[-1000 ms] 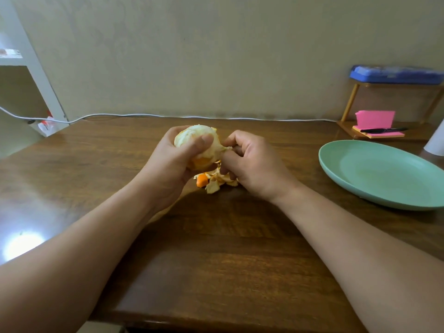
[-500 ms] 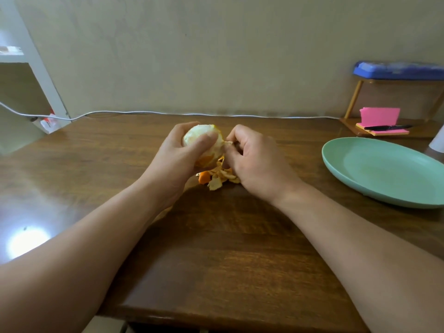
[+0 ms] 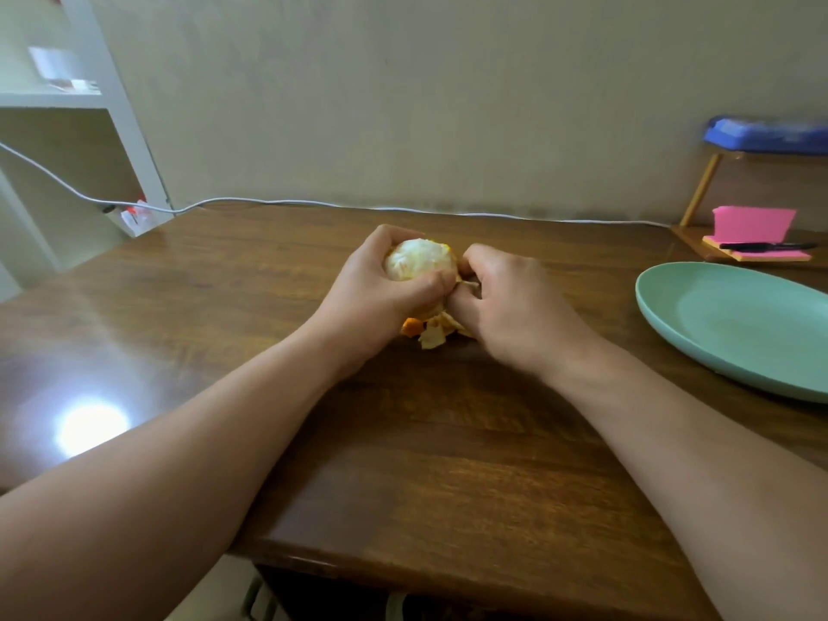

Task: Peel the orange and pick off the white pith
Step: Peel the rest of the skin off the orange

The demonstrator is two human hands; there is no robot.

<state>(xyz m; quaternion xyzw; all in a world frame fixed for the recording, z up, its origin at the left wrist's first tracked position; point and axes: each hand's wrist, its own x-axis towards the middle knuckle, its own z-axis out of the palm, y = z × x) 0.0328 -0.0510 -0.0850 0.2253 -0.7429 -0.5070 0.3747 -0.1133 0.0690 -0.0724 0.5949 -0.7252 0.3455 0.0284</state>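
Head view of a person peeling fruit over a wooden tabletop (image 3: 403, 445). The left hand (image 3: 374, 302) grips the orange (image 3: 419, 260), held just above the tabletop near the middle of the view. Its fingers (image 3: 386, 237) wrap the far side and the thumb (image 3: 431, 281) crosses the near side, so the grasp is closed snugly round the fruit. The exposed upper face of the orange is pale with white pith; a thin rim of orange skin shows at its upper right edge.

The right hand (image 3: 508, 307) touches the right side of the orange. Its fingers (image 3: 476, 258) are curled tight, and together with the thumb they pinch a pale strip (image 3: 468, 284) that sticks out from the fruit. This hand is slightly blurred, so the exact contact of each fingertip is hard to make out.

A small heap of peel scraps (image 3: 431, 332) lies on the tabletop directly below the orange, partly hidden by both hands. The lower half of the orange is covered by the left palm.

A green plate (image 3: 735, 338) sits well to the right, cut off by the frame edge. Behind it, a small wooden stand (image 3: 702, 186) carries pink notes (image 3: 752, 224), a black pen (image 3: 761, 246) and, on top, a blurred blue box (image 3: 770, 134). A white cable (image 3: 313, 203) runs along the wall.
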